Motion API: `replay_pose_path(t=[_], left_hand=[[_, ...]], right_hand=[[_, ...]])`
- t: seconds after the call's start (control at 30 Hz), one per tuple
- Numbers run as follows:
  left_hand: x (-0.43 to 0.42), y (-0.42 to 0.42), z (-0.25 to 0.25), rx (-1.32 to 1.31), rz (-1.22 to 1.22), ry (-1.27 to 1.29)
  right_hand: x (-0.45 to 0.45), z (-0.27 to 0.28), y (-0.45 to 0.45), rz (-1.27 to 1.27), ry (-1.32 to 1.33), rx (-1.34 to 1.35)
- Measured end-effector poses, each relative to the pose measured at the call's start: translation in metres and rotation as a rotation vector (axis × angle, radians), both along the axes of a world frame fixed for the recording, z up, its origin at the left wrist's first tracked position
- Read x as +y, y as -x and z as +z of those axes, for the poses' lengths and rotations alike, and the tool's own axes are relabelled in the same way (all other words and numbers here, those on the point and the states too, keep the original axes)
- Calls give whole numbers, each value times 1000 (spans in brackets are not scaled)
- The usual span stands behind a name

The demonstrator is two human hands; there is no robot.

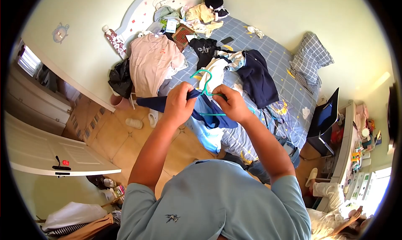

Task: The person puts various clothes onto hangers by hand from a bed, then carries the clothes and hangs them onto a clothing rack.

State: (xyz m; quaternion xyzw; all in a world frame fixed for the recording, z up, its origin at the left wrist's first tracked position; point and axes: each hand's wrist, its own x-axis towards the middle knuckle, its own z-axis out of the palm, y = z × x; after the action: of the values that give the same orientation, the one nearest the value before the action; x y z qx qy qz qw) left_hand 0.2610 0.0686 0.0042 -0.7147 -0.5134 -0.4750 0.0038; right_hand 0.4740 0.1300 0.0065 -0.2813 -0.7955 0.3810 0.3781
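A green hanger point(207, 81) is held up in front of my chest with its hook pointing away from me. My left hand point(179, 102) is closed on the dark-blue part of a navy and light-blue shirt point(209, 135), beside the hanger's neck. The shirt hangs down below the hanger, and a navy piece of it sticks out to the left. My right hand point(231, 102) pinches the hanger's other shoulder just right of the neck. The hanger's lower bar shows between my hands, partly hidden by the cloth.
A bed point(289, 60) with a blue checked sheet carries dark trousers point(257, 78), a black T-shirt point(204, 51), a pink garment point(153, 60) and a phone point(227, 40). A pillow point(312, 58) leans at the right. Another person point(331, 210) sits at lower right. A door point(54, 148) stands at left.
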Motion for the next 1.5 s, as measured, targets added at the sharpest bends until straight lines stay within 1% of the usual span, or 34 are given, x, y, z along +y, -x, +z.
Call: replay_pose_path(t=[0.1,0.17,0.23,0.27,0.3,0.37,0.43,0.47,0.53,0.6,0.63,0.7,0.77,0.83,0.9,1.0,1.13,1.23,1.3,1.37,1.43,1.5], left_hand=[[-9,-14,13,-78,-5,228],[-9,-14,11,-144,44,286],[-10,-12,13,-156,95,278],[-11,-9,14,-161,99,268],[-13,-7,16,-167,102,257],[-14,-3,21,-175,107,230],[-17,3,27,-181,113,206],[-21,5,33,-209,118,226],[-30,12,42,-250,88,215],[-33,28,41,-311,46,199],[-38,37,44,-304,58,218],[-44,62,36,-285,60,178],[-56,84,36,-311,58,221],[-61,107,27,-321,30,185],[-68,122,21,-325,43,233],[-76,128,19,-353,67,309],[-71,135,-1,-336,99,265],[-71,129,-1,-121,140,262],[-68,122,-5,-104,214,253],[-58,112,-3,-109,269,196],[-49,111,-6,-150,267,203],[-40,115,-9,-216,231,189]], right_hand=[[-1,2,1,-14,-78,20],[-7,10,2,-172,-328,53],[-12,17,2,-311,-583,83],[-22,10,-1,-178,-414,66],[-34,0,-2,-13,-140,41],[-51,-25,10,90,37,-98],[-52,-54,22,113,76,-133],[-48,-66,28,123,74,-170],[-44,-86,38,135,17,-332],[-41,-89,45,147,-32,-467],[-39,-89,44,127,-116,-401],[-27,-87,34,92,-285,-273],[-18,-73,23,62,-331,-221],[-11,-58,8,40,-317,-338],[-1,-53,-1,31,-396,-299],[6,-37,-9,-10,-473,-354],[18,-20,-10,-52,-552,-388],[25,-4,-2,-82,-622,-406],[20,7,12,-72,-642,-413],[11,21,35,-31,-697,-394],[-5,28,55,87,-630,-314],[-23,26,69,397,-571,-232]])
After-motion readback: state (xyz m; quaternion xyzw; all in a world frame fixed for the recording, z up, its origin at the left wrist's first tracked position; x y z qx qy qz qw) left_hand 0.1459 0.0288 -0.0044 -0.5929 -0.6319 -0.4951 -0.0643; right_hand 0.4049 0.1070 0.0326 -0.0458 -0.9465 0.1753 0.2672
